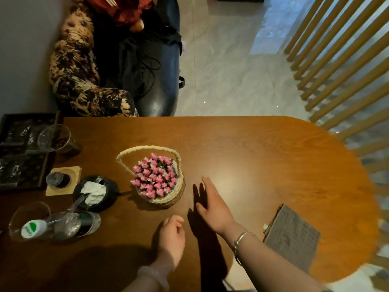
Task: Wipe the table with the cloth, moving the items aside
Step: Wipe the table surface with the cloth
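Neither grip holds anything. The right hand [212, 205] is spread wide and flat, fingers straight, low over the brown, round-ended wooden surface [263, 148] and pointing toward the far left. The left hand [171, 234] is just to its left and nearer, with its fingers loosely curled round nothing.

The grey, coarse-textured folded cloth [292, 234] lies untouched at the near right of the surface, just right of the right forearm. Left of the right hand, near but apart, stands a pale woven basket of pink flowers [160, 178].

Further left are a black bowl with crumpled white tissue [94, 192], a small dark glass on a square wooden coaster [61, 180], clear plastic cups with a white-and-green cap [33, 228] among them, a tall clear cup [55, 138] and a dark tray [21, 148].

I judge the task barely begun. The cloth is not yet picked up, no wiping shows, and the items crowd the left half.
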Demonstrator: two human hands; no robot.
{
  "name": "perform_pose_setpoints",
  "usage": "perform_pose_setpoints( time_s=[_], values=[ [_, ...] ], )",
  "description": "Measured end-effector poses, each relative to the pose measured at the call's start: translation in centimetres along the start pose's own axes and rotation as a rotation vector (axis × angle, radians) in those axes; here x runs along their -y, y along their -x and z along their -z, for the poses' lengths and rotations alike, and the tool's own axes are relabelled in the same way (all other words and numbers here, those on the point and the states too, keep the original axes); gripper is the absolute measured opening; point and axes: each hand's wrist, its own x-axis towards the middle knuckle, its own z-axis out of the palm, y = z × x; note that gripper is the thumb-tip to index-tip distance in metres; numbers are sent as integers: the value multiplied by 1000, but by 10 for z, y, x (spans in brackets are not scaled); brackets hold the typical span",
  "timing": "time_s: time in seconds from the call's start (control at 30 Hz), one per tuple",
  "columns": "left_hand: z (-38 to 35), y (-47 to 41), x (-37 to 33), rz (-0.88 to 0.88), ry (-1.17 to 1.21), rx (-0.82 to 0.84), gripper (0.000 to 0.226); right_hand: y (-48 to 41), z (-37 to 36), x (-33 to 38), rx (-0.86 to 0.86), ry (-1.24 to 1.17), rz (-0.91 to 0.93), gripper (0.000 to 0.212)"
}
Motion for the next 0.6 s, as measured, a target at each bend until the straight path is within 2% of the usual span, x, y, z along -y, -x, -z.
perform_pose_setpoints(
  time_s=[0.13,0.27,0.33,0.4,0.5,0.53,0.57,0.6],
  values=[
    [-35,21,-39,-409,-229,185,38,34,26,-69,-159,157,-37,61],
    [-81,31,-83,-720,-493,357,59,72,50,-146,-228,337,-119,62],
    [-115,29,-97,-806,-601,429,70,86,63,-180,-259,410,-158,69],
    [-153,29,-107,-891,-708,472,71,99,75,-210,-215,460,-176,72],
    [-199,26,-119,-956,-835,407,64,108,88,-247,-127,533,-158,57],
    [-212,23,-123,-964,-854,401,63,110,92,-257,-72,551,-161,56],
    [-223,25,-129,-893,-890,488,61,109,96,-267,-5,577,-157,59],
    [-236,23,-130,-862,-893,506,60,106,99,-274,43,619,-152,62]
  ],
)
